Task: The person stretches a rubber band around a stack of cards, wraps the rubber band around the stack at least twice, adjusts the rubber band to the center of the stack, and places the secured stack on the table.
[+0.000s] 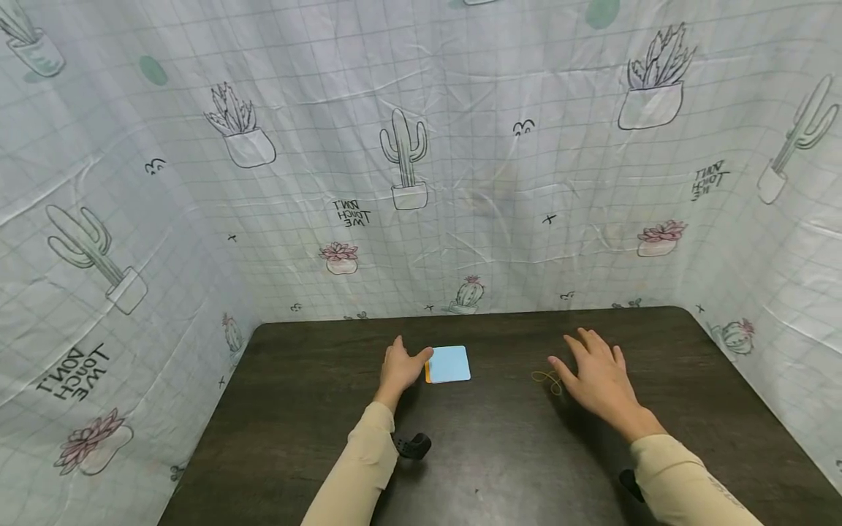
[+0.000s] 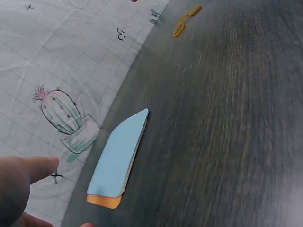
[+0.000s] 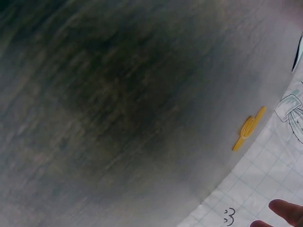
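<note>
A light blue card [image 1: 450,364] lies flat on the dark table, with an orange edge [image 2: 105,202] showing from under its left side. Just left of it is my left hand [image 1: 400,369], fingers extended and thumb close to the card's upper left corner. The left wrist view shows a gap between this hand and the cards. A thin yellow loop like a rubber band [image 3: 247,126] rests twisted on the table, to the right of the card. Beside that loop, my right hand [image 1: 600,383] hovers with its fingers spread, holding nothing.
The dark wooden table [image 1: 316,424] ends at a white grid-patterned curtain [image 1: 460,161] behind it, which also hangs at both sides. Black straps [image 1: 413,446] sit under both wrists.
</note>
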